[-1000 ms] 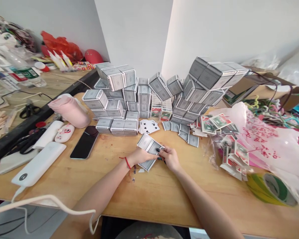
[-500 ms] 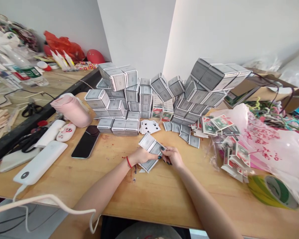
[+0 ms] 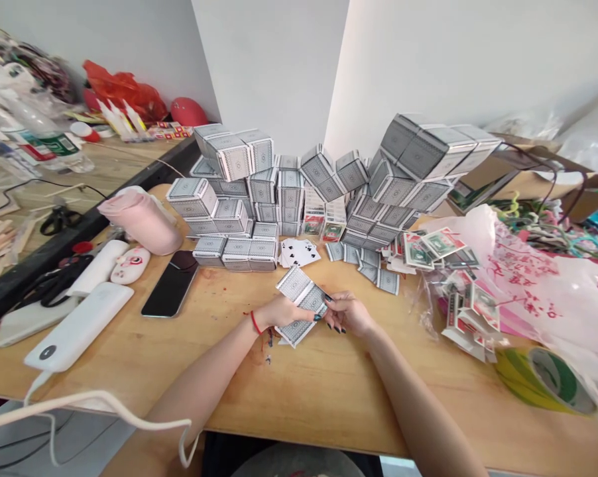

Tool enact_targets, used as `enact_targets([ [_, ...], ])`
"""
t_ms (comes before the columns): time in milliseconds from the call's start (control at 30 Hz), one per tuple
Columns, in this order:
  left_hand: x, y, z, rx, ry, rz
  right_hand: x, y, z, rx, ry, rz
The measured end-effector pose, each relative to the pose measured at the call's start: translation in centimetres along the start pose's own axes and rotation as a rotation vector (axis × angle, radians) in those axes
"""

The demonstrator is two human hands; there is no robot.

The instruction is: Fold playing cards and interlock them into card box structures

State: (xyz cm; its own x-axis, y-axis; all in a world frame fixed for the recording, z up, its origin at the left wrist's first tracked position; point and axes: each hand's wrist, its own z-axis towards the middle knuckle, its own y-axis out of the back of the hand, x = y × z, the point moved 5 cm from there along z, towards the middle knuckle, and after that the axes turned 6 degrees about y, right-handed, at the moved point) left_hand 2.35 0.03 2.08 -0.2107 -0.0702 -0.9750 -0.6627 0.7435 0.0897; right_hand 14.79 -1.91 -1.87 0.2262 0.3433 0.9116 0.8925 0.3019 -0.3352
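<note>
Grey blocks: many are finished; stacks of them [image 3: 249, 250] stand beyond my left hand, and a taller pile [image 3: 401, 182] leans beyond my right.
Card piece: the patterned cards [image 3: 295, 285] between my hands are only partway along, I judge; they look flat, not boxed like the blocks.
Folded cards: a small scatter of them [image 3: 387, 281] lies on the counter [image 3: 329, 397] past my right hand, loose and not part of any block.
Face-up cards: a fan of them [image 3: 299, 253] lies just beyond the patterned cards, also unused so far as I can tell.
Slant: two card backs show in a row, a pale seam between them; that row's long axis runs from far left, beyond my left thumb, to near right, at my right fingertips.
Lower panel: another card back [image 3: 294, 332] shows on the near side of my left thumb, one corner pointing towards me; the thumb hides whether it joins the row.
Left hand: my left hand [image 3: 285, 311] grasps the patterned cards, thumb laid across the top; its fingers underneath are hidden.
Right hand: my right hand [image 3: 346, 311] pinches their right edge, the other fingers curled.
</note>
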Motion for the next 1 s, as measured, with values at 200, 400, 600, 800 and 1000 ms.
enact_targets([
  [200,-0.2,0.3,-0.3,-0.196,-0.002,0.064,0.4,0.5,0.2,-0.117,0.070,-0.008],
  [400,0.1,0.8,-0.7,-0.213,-0.006,-0.146,0.7,0.8,0.0,-0.216,0.128,0.002],
  [600,1.9,2.5,-1.0,-0.360,-0.015,-0.402,0.6,1.7,0.1,-0.242,0.139,-0.025],
  [800,1.7,2.7,-0.9,-0.405,-0.018,-0.547,1.3,2.5,0.9,-0.331,0.259,-0.014],
  [1000,1.7,2.8,-0.5,-0.447,-0.007,-0.637,1.4,2.7,2.3,-0.394,0.272,-0.199],
])
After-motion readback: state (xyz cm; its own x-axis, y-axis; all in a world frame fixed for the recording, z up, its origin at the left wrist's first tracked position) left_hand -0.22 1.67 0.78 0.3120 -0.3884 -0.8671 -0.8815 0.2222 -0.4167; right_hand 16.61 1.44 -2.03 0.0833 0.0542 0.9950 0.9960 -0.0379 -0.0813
